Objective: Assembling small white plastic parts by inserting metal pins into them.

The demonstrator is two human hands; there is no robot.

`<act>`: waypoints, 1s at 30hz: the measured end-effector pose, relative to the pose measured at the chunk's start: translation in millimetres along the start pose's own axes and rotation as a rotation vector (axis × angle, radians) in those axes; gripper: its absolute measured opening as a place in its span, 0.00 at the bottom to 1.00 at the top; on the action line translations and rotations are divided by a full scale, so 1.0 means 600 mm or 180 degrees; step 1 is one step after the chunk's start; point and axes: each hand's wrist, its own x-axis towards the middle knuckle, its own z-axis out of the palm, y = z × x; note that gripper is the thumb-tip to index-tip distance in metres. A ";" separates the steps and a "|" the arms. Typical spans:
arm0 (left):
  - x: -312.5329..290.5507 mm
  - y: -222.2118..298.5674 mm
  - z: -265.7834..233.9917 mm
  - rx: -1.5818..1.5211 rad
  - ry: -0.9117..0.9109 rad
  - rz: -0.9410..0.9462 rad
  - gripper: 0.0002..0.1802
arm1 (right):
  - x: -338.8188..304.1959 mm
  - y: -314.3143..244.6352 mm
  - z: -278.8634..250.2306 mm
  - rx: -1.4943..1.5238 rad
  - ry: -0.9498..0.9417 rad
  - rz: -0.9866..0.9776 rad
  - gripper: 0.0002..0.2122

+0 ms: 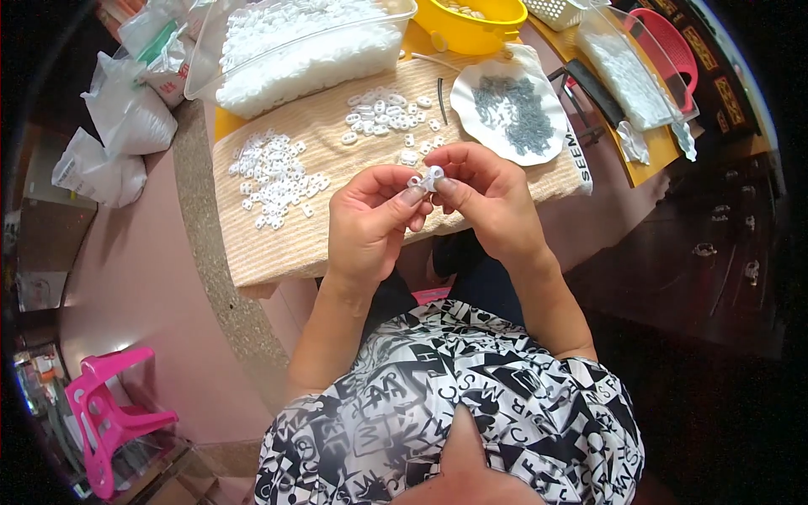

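Note:
My left hand (370,223) and my right hand (484,194) meet above the near edge of a beige woven mat (295,244). Both pinch one small white plastic part (427,178) between thumbs and fingertips. On the mat lie two loose heaps of similar white plastic parts, one at the left (273,177) and one further back (385,114). A white dish (471,88) to the right of the heaps holds several small grey rings (512,105).
A clear tub (295,46) full of white parts stands behind the mat, with a yellow bowl (475,29) and another clear tray (631,71) to its right. White plastic bags (126,118) lie at the left. A pink stool (105,417) stands on the floor at lower left.

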 end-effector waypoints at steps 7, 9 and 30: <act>-0.001 0.000 0.002 0.0007 -0.0044 -0.0006 0.07 | -0.001 -0.003 -0.005 0.0275 -0.0058 0.0008 0.09; -0.001 0.000 0.002 0.0001 -0.0045 0.0003 0.07 | -0.002 -0.002 -0.003 0.0411 -0.0059 0.0041 0.10; -0.005 0.003 0.003 0.0461 0.0081 0.0189 0.07 | -0.004 -0.012 -0.001 -0.0634 0.0247 -0.0244 0.09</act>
